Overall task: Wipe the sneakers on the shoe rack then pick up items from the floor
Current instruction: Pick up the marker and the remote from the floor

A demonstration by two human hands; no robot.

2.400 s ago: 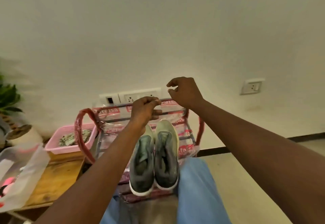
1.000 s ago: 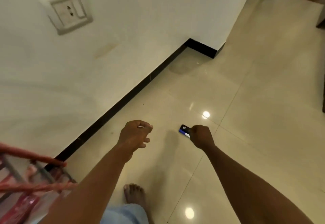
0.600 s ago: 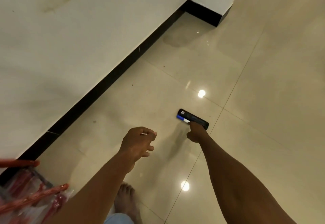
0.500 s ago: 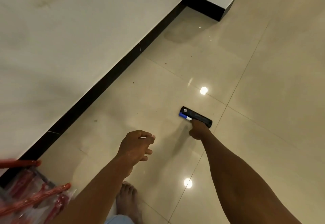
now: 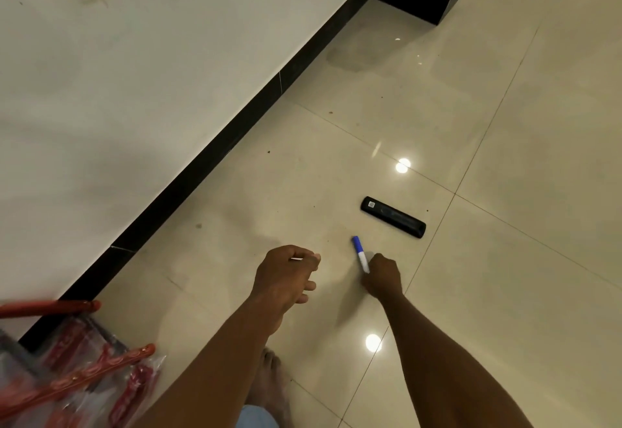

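A white marker with a blue cap point(image 5: 359, 254) is pinched in my right hand point(image 5: 383, 276), just above the glossy tile floor, cap pointing away from me. A black remote control point(image 5: 393, 216) lies flat on the floor a short way beyond the marker and touches nothing. My left hand point(image 5: 286, 276) hovers left of the right hand with its fingers loosely curled and holds nothing I can make out. The shoe rack point(image 5: 77, 370), a red frame in clear plastic wrap, shows only as a corner at the bottom left. The sneakers are out of view.
A white wall with a black skirting board point(image 5: 215, 158) runs diagonally along the left and turns a corner at the top right. My bare foot point(image 5: 271, 384) stands on the cream tiles point(image 5: 505, 259) below my left arm.
The view swung from the shoe rack down to the floor. My right hand reached the marker beside the remote, took hold of it and drew it toward me. The remote stayed put.
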